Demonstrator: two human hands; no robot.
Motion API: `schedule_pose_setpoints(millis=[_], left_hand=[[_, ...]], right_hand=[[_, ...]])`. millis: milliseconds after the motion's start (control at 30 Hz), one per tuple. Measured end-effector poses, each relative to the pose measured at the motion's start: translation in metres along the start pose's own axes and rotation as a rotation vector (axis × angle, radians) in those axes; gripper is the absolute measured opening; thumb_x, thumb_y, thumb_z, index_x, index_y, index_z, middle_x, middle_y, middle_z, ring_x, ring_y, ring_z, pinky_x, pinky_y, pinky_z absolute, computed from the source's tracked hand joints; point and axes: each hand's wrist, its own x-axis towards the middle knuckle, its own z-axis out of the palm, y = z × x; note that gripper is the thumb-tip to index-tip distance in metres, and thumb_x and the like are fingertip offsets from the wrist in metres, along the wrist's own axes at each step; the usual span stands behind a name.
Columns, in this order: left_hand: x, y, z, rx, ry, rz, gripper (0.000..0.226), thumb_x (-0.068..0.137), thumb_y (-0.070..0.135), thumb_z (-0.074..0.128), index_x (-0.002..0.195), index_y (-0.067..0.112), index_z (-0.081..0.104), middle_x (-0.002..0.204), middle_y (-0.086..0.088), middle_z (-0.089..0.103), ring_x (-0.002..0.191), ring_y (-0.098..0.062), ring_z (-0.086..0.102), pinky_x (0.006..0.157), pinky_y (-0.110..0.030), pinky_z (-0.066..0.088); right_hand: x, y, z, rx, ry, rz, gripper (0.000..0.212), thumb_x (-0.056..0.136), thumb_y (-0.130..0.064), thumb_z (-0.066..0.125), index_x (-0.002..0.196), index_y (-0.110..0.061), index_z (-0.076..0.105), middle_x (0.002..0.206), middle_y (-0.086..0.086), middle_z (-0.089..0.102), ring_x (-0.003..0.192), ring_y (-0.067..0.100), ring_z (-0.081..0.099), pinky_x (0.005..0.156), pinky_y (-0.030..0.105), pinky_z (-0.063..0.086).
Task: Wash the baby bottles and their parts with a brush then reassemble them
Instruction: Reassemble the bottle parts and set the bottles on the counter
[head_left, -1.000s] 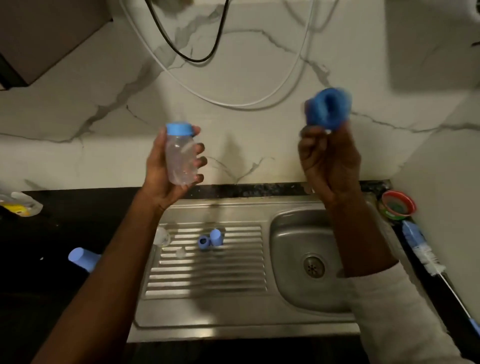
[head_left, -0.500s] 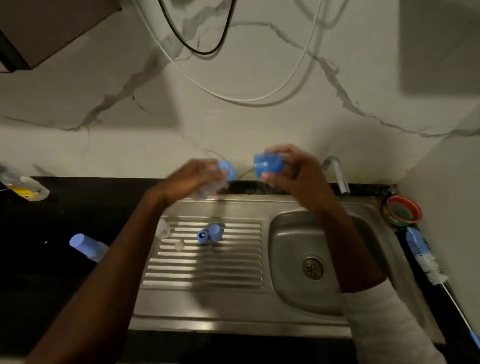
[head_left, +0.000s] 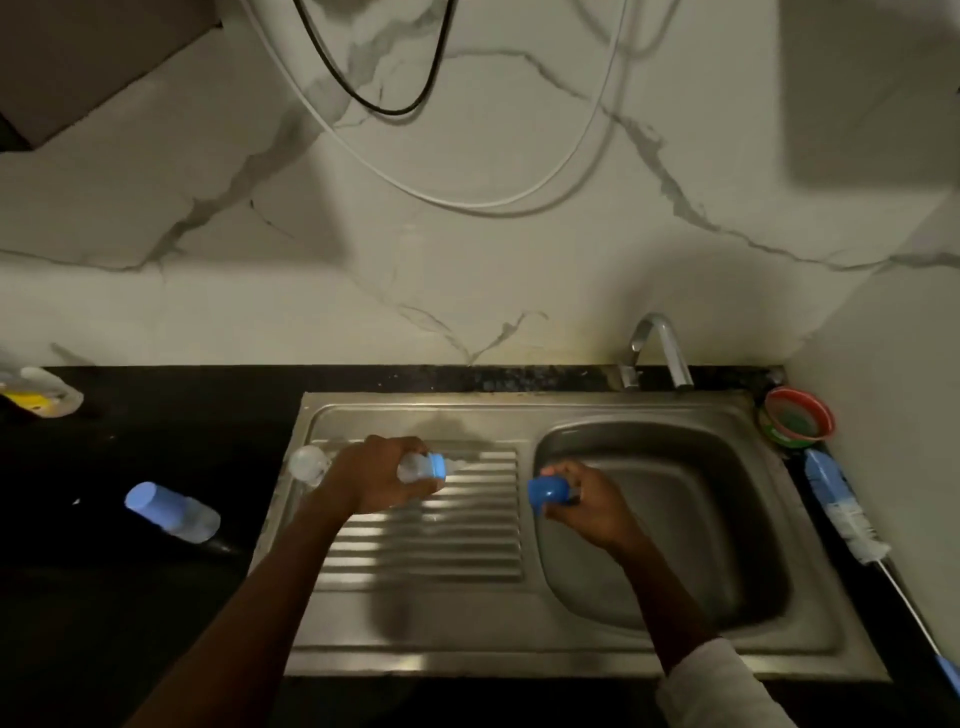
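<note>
Over a steel sink set in a dark counter, seen from above, nearest things first.

Sleeve: a white sleeve (head_left: 727, 686) covers the right forearm at the bottom edge.
Right hand: the right hand (head_left: 587, 501) curls its fingers around a blue cap (head_left: 545, 492), held above the left rim of the sink basin (head_left: 727, 519).
Left hand: the left hand (head_left: 374, 475) grips a clear baby bottle (head_left: 415, 467) with a blue collar (head_left: 439, 466), tilted so its top points toward the right hand, above the ribbed drainboard (head_left: 431, 545).
Hands together: apart, with the bottle's collar and the cap near each other but not touching.
Left of the left hand: a clear rounded part (head_left: 307, 462) sits just beside the wrist on the drainboard's edge; farther left a second bottle (head_left: 174, 512) with a blue cap lies on its side on the black counter (head_left: 104, 597).
Right of the right hand: a bottle brush (head_left: 841, 506) lies along the counter beyond the basin, with a red-rimmed bowl (head_left: 797, 420) behind it.
Beyond the hands: a tap (head_left: 660, 348) stands at the back of the sink; far left lies a clear and yellow item (head_left: 39, 397), too blurred to identify.
Wall: marble-patterned, with a white cable (head_left: 467, 200) and a black cable (head_left: 363, 98) hanging in loops.
</note>
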Motion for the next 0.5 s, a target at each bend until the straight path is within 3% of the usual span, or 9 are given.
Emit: schedule_pose_setpoints(millis=[133,200,367,500], left_hand=[[-0.003,0.013,0.011,-0.13,0.025,0.087,0.05,0.072,0.087,0.062,0.106,0.051,0.06,0.093,0.028,0.067,0.088,0.006,0.064,0.073,-0.023,0.054],[-0.005,0.021,0.012,-0.106,0.053,0.117,0.053,0.069,0.087,0.064,0.109,0.051,0.061,0.095,0.03,0.067,0.09,0.008,0.063,0.073,-0.02,0.052],[-0.009,0.03,0.016,-0.205,0.001,0.15,0.054,0.071,0.074,0.074,0.116,0.044,0.068,0.1,0.025,0.072,0.091,0.005,0.067,0.08,-0.032,0.059],[-0.013,0.03,0.017,-0.243,-0.011,0.18,0.058,0.073,0.076,0.072,0.117,0.038,0.07,0.1,0.02,0.072,0.09,0.001,0.068,0.081,-0.034,0.059]], right_hand=[[-0.005,-0.022,0.02,0.552,-0.044,0.022,0.04,0.079,-0.018,0.086,0.115,-0.024,0.07,0.113,0.002,0.074,0.103,0.025,0.071,0.085,0.039,0.061],[-0.005,-0.033,0.027,0.69,-0.064,0.013,0.039,0.082,-0.023,0.084,0.118,-0.025,0.069,0.118,0.007,0.072,0.102,0.033,0.072,0.082,0.04,0.061],[-0.001,-0.041,0.045,0.706,-0.128,0.006,0.042,0.086,-0.027,0.081,0.125,-0.024,0.065,0.124,0.01,0.069,0.1,0.037,0.072,0.084,0.041,0.06],[-0.002,-0.046,0.058,0.673,-0.164,0.015,0.045,0.086,-0.029,0.082,0.127,-0.022,0.064,0.122,0.013,0.07,0.104,0.036,0.071,0.086,0.043,0.059]])
